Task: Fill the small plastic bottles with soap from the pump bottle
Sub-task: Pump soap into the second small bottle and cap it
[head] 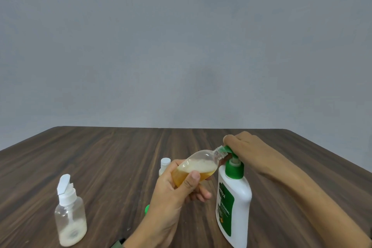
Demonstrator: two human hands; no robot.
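White "Dettol Original" pump bottle (233,203)

A dark wood-grain table (100,157) stands against a plain grey-blue wall (181,46), seemingly evenly lit

Soft, even, fairly dim light fills the scene, leaving the plain grey-blue wall (181,46) flat and slightly mottled, with compression smearing across it. The dark wood-grain table (100,157) carries only faint, diffuse shadows and a weak sheen toward its far edge, with no hard glare. Wide-angle distortion splays the table's sides outward toward the lower corners, and detail is soft throughout, the print on the white plastic pump bottle with green label (237,203) only partly legible.
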